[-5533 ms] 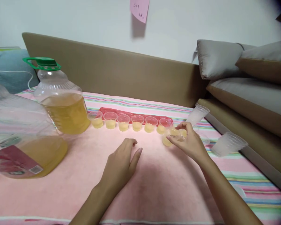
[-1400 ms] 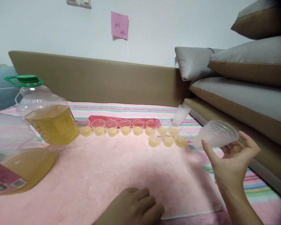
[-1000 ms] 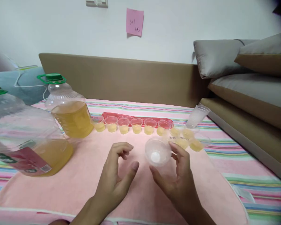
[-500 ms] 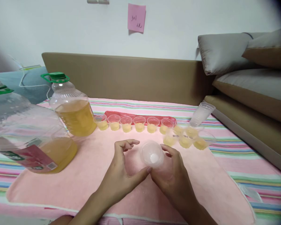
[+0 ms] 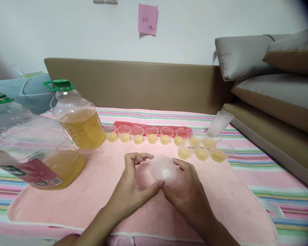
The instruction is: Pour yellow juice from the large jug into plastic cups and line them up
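Note:
A translucent plastic cup (image 5: 163,168) is held with its mouth tilted toward me, above the pink mat (image 5: 97,191). Its rim looks layered, but I cannot tell how many cups are nested. My right hand (image 5: 188,188) wraps its right side and near edge. Across the left side, my left hand (image 5: 133,184) curves with thumb at the near rim and index fingertip at the far rim. Beyond my hands runs a row of small cups with yellow liquid (image 5: 152,137). More filled cups (image 5: 201,153) cluster to the right, some under a clear printed plastic piece.
Two large green-capped jugs of yellow liquid stand at left, a near jug (image 5: 64,167) and a far jug (image 5: 84,126). Behind the cup row lies a red plastic wrapper (image 5: 154,124). A stack of clear cups (image 5: 219,123) leans at back right, beside piled cushions (image 5: 277,92).
The held cup has shifted slightly left, toward my left hand, and my right hand has moved left with it. The view has turned a little; the filled cups and jugs stay in place.

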A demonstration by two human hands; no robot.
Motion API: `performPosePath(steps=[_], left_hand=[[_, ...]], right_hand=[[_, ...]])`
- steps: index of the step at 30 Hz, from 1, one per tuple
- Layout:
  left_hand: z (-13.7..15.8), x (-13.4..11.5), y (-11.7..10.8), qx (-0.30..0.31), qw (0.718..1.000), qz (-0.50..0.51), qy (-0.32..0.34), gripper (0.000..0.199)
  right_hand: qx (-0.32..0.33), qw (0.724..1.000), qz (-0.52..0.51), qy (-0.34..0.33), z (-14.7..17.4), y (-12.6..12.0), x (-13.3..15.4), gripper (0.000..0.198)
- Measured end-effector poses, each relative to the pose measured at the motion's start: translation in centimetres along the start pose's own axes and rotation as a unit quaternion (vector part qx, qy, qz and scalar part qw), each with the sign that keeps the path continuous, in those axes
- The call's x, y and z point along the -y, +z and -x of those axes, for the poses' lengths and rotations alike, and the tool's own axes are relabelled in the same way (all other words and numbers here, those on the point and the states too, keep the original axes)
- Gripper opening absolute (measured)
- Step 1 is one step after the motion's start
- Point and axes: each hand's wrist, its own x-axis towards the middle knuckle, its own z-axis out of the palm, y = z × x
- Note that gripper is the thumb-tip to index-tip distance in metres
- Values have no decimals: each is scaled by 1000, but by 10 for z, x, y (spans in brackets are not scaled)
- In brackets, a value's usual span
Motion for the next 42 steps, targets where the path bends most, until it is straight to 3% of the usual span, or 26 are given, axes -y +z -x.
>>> performPosePath(steps=[7, 14, 16, 19, 24, 28, 32, 35, 38, 42], left_hand=[[0, 2, -1, -29, 997, 64, 14, 52], [-19, 10, -36, -190, 952, 238, 40, 52], [-24, 13, -44, -223, 943, 247, 31, 54], [-27, 16, -47, -234, 951, 200, 18, 57], [-24, 19, -40, -186, 981, 63, -5, 62], [-18, 17, -32, -121, 992, -19, 1, 58], [-13, 16, -26, -57, 994, -88, -2, 54], [-9, 16, -22, -6, 995, -99, -17, 54], [-6, 15, -18, 31, 995, -97, -24, 52], [-6, 15, -15, 66, 992, -101, -42, 51]], right_hand=[[8, 1000, -11, 2, 0, 1, 0, 46], [0, 1000, -6, 12, -1, 0, -2, 50], [-4, 1000, -8, 10, -2, -2, -2, 50], [-15, 1000, -15, 4, -4, -9, -3, 49], [-75, 997, -31, -10, -8, -27, -7, 53], [-185, 982, -41, -20, -17, -48, -19, 66], [-315, 948, 24, -47, -31, -89, -40, 74], [-364, 925, 97, -55, -35, -128, -69, 83], [-395, 903, 167, -23, -29, -160, -107, 88], [-427, 864, 248, 100, -19, -179, -150, 102]])
